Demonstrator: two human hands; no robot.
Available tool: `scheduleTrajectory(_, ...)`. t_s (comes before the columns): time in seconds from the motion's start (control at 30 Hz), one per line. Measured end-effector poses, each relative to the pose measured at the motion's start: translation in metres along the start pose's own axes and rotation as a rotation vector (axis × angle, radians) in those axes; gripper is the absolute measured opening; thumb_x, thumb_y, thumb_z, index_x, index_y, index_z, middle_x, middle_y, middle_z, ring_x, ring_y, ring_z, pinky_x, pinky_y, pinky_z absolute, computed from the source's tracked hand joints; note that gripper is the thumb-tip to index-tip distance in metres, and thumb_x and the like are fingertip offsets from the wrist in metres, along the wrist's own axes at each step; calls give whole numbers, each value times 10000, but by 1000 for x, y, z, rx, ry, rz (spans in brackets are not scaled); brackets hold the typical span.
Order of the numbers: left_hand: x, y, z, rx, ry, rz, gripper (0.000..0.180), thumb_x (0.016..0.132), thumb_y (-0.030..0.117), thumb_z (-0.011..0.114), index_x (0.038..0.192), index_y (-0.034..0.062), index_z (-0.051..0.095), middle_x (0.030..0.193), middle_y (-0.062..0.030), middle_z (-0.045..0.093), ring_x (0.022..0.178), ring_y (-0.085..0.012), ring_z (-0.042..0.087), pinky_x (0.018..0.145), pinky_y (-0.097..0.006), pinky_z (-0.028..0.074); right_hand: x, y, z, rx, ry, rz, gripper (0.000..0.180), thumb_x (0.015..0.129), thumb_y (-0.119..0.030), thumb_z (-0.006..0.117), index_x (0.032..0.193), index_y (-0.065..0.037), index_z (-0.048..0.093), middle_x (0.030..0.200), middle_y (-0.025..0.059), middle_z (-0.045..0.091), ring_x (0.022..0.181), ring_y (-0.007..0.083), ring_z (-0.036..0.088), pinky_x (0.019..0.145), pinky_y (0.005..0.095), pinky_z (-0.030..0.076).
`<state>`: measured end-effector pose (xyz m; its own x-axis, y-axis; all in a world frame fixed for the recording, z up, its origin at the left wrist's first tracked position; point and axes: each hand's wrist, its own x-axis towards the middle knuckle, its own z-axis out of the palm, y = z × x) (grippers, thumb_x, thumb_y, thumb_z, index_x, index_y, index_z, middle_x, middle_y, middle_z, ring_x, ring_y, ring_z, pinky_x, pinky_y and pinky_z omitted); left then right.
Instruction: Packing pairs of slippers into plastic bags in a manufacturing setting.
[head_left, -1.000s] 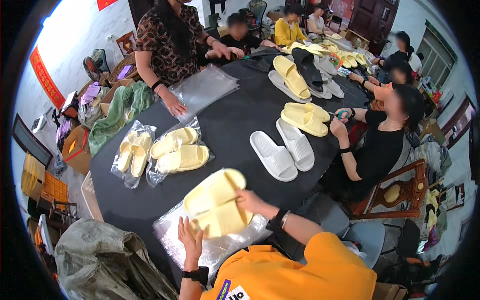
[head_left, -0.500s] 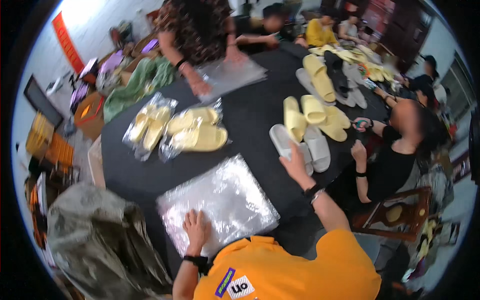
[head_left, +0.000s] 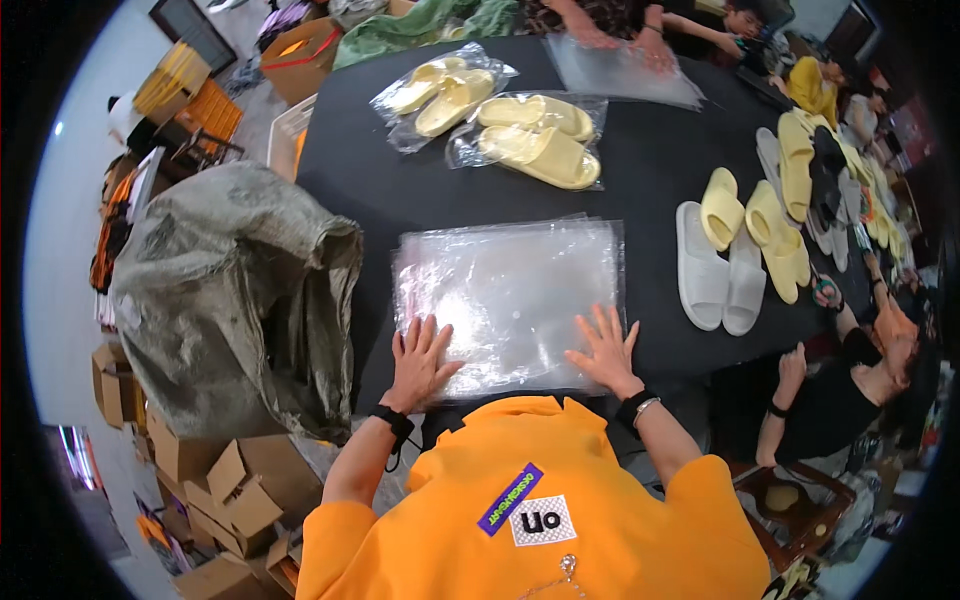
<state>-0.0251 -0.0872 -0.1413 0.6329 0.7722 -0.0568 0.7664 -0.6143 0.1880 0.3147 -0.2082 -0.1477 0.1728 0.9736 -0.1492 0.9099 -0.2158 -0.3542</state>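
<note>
A stack of see-through plastic bags (head_left: 510,270) lies flat in front of me on the black-covered table (head_left: 440,195). My left hand (head_left: 421,366) rests on its near left part, fingers spread. On the near right part lies my right hand (head_left: 607,350), also spread and holding nothing. Beyond the stack are two bagged pairs of yellow slippers, one pair (head_left: 455,100) to the left and another (head_left: 540,150) nearer the middle. Right of the stack, grey slippers (head_left: 703,270) sit among loose yellow slippers (head_left: 775,240).
A grey-green woven sack (head_left: 230,290) stands at the table's left, with open cardboard boxes (head_left: 250,490) below it. Across the table, a person's hands (head_left: 650,45) touch more plastic bags (head_left: 620,75). A person in black (head_left: 830,400) sits at the right, near more slippers (head_left: 797,165).
My right hand has left the grey slippers and come down on the bag stack. The stack now lies squarer to me. My left hand stays on it. The view has turned.
</note>
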Motion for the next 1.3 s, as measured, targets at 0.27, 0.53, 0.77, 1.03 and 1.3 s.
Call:
scheduleTrajectory(0.27, 5, 37, -7, -140, -46, 127, 662, 794, 484, 584, 1363, 227, 367, 1433, -136, 292, 1336, -335, 234, 1048, -550, 169, 12, -44, 14, -94, -23, -363, 610, 790, -559, 536, 1294, -220, 477, 1447, 122, 264, 1352, 330, 174, 998, 683, 2)
scheduleTrajectory(0.53, -16, 0, -16, -204, -136, 25, 488, 858, 429, 528, 1277, 183, 484, 1368, -100, 408, 1256, -306, 370, 1005, -479, 292, 4, -51, 36, -112, -4, -404, 823, 672, -639, 606, 1335, -188, 418, 1460, 131, 225, 1368, 354, 106, 974, 704, -36)
scheduleTrajectory(0.77, -19, -154, -80, -648, 686, -753, 239, 861, 171, 505, 1023, 41, 623, 1036, -136, 620, 917, -316, 579, 779, -389, 450, 9, -52, 41, -149, -39, -410, 795, 676, -637, 594, 1310, -183, 435, 1457, 108, 250, 1367, 342, 135, 998, 683, -37)
scheduleTrajectory(1.03, -137, -326, -98, -738, 1025, -1334, 267, 853, 146, 507, 1086, 29, 564, 1104, -150, 566, 978, -325, 539, 829, -393, 421, 9, -50, 35, -121, -62, -395, 656, 753, -563, 535, 1265, -158, 471, 1425, 109, 312, 1353, 352, 177, 1041, 629, -31)
scheduleTrajectory(1.3, -250, -394, -121, -388, 711, -1470, 322, 845, 121, 510, 1150, 17, 505, 1172, -163, 513, 1040, -335, 499, 879, -396, 391, 8, -60, 41, -223, -53, -379, 659, 738, -515, 574, 1261, -134, 449, 1430, 119, 298, 1350, 349, 185, 1052, 615, -19)
